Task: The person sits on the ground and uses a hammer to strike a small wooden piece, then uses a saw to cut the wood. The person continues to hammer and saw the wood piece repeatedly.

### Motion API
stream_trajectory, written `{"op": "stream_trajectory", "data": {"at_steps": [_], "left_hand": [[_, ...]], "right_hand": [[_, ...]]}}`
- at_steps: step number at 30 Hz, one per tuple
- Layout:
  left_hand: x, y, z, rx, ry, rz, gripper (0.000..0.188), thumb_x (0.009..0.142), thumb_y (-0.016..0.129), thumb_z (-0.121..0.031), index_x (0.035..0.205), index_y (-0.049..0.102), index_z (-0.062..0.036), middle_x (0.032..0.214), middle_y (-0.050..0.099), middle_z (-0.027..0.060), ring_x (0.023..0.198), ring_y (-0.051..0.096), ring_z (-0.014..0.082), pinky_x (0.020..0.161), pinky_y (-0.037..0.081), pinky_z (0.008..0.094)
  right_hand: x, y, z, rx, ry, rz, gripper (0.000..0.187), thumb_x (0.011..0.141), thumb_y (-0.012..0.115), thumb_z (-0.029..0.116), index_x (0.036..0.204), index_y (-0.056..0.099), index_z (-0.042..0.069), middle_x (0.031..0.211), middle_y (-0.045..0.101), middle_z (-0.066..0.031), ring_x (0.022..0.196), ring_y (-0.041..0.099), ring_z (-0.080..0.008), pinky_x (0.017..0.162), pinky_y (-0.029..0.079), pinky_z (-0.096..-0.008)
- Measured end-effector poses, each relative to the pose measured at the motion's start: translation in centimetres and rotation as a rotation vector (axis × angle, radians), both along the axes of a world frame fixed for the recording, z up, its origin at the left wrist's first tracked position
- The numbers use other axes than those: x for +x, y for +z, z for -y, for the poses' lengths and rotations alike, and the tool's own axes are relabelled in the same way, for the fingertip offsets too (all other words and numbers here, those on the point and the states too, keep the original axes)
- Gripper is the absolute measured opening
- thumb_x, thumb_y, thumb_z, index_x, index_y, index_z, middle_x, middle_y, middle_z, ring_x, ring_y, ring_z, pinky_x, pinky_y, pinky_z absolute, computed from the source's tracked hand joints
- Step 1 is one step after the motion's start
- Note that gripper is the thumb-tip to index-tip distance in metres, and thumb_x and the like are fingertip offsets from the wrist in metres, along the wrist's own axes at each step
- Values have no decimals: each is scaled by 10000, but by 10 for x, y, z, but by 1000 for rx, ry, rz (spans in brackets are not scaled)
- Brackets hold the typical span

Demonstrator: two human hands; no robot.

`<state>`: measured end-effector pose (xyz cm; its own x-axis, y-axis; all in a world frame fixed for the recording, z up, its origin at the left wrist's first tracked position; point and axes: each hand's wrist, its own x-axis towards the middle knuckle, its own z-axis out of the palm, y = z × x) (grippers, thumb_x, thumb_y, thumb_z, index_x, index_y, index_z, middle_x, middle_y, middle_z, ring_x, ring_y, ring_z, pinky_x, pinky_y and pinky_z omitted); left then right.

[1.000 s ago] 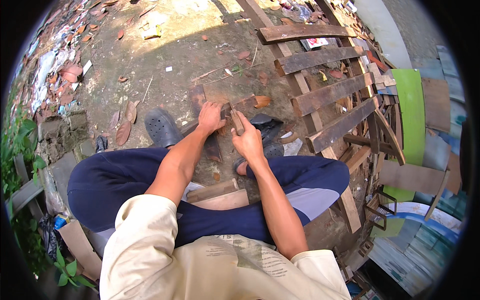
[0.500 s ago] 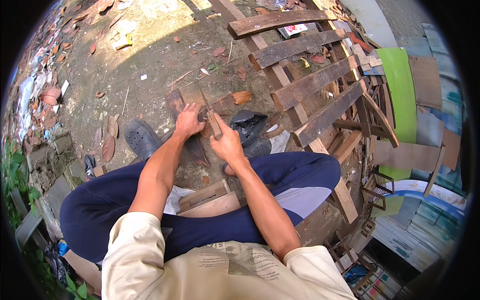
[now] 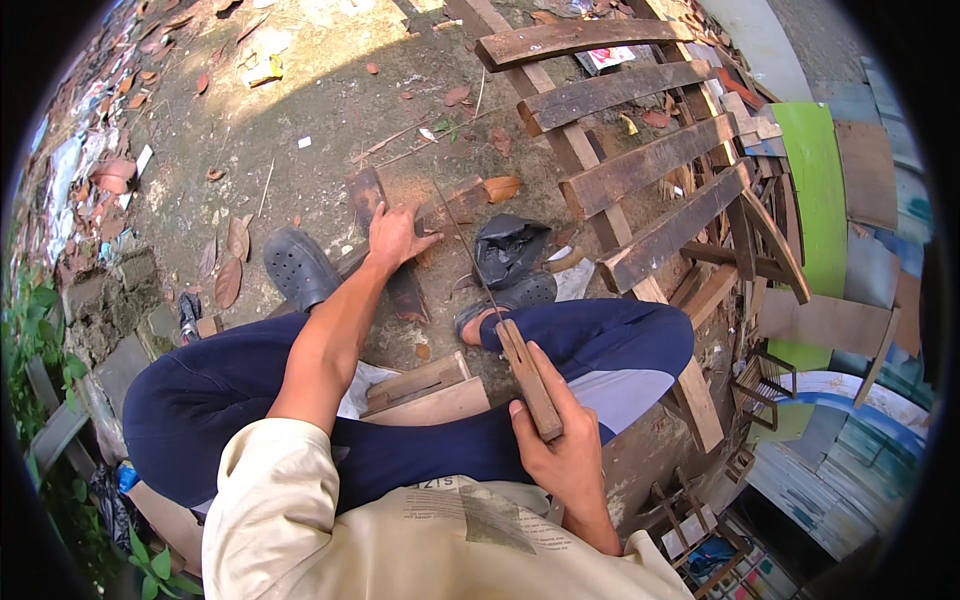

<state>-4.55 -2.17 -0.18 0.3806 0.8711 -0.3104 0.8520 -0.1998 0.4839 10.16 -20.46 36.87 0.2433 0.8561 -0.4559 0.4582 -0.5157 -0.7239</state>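
My right hand [image 3: 565, 455] is closed around the wooden handle [image 3: 528, 375] of a handsaw, held above my right thigh. The saw's thin dark blade [image 3: 467, 245] points up and away, seen nearly edge-on. My left hand [image 3: 398, 238] presses on a dark wooden board [image 3: 408, 293] on the ground, thumb out to the right and fingers bent over the wood. Another short board [image 3: 452, 203] lies across it on the right, with orange-brown sawdust around. What lies under my left palm is hidden.
A slatted wooden frame [image 3: 640, 165] leans at the right, beside a green panel [image 3: 808, 200] and scrap wood. Black plastic [image 3: 508, 250] lies by my right shoe. Pale wood pieces [image 3: 425, 395] lie between my legs. Dry leaves and rubbish cover the left.
My right hand has drawn the handsaw back toward me and to the right, away from the boards. My left hand remains on the board, its thumb now stretched to the right.
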Motion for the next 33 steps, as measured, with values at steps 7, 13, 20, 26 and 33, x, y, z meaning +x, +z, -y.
{"op": "stream_trajectory", "data": {"at_steps": [7,13,20,26,33], "left_hand": [[23,27,-22,-247,69,40,910,827,550,-828,1375,623,-105,1210,705,222,1173,655,379,1080,442,521],[-29,-47,-53,-292,515,172,843,980,288,-759,1404,609,-105,1286,658,272,1197,621,456,1046,466,505],[-1,-2,-32,-274,-6,124,1075,780,549,-865,1455,534,-28,1347,619,286,1299,566,422,1105,419,512],[5,4,-18,-301,8,194,1122,710,707,-781,1466,476,16,1369,601,286,1297,564,420,1105,430,473],[11,-34,-38,-486,94,314,1220,571,860,-699,1439,480,69,1357,601,305,1293,576,393,1090,439,478]], "right_hand": [[26,4,15,233,-115,118,568,929,665,17,1466,494,-50,1218,709,-238,1045,713,-212,867,549,-310],[44,-4,31,227,-90,36,608,915,646,2,1488,456,-69,1078,734,-177,865,682,-153,778,551,-292],[31,-35,42,263,181,-111,784,939,591,8,1600,177,-60,1084,716,-146,822,685,-192,763,540,-288],[7,-45,38,206,14,-195,696,991,618,53,1580,262,-48,1063,707,-118,731,615,-95,636,523,-237],[10,-49,23,221,-34,-104,612,974,647,41,1525,400,-57,846,690,-52,635,598,-77,561,493,-233]]}}
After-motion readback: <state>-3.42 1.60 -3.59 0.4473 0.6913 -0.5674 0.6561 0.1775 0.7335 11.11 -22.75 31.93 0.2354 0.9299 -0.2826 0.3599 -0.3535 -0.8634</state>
